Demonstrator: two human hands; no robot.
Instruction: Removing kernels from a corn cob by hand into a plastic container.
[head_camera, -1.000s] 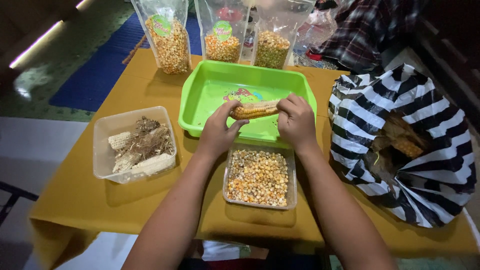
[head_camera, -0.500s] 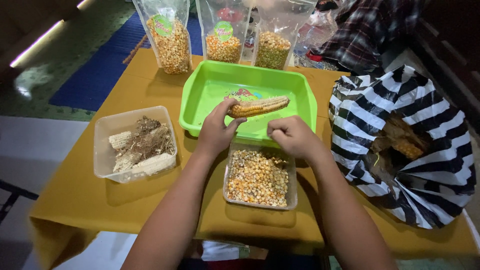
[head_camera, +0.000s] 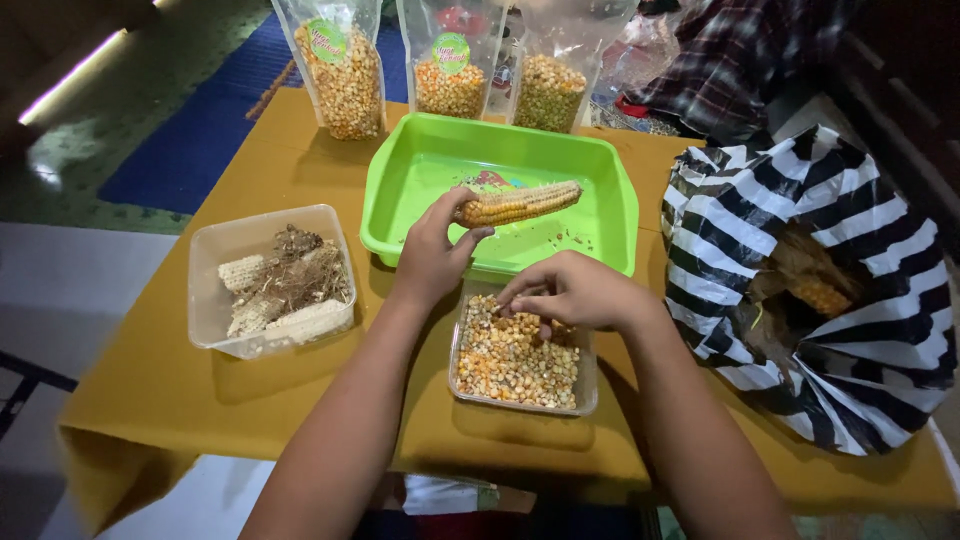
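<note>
So the left hand (head_camera: 432, 255) is gripping the corn cob (head_camera: 518, 203) by its near-left end, long axis running right over the green tray (head_camera: 610, 215), while the right hand (head_camera: 575, 293) is pinching kernels at the kernel tub (head_camera: 585, 385).

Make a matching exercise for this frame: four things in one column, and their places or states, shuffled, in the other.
Things:
1. corn cob
2. right hand
3. bare cobs
4. striped bag

Places or states:
A. in the clear tub at the left of the table
B. held by the left hand over the green tray
C. open at the table's right, with cobs inside
D. fingers down on the kernels in the small tub

Pairs: 1-B, 2-D, 3-A, 4-C
</note>
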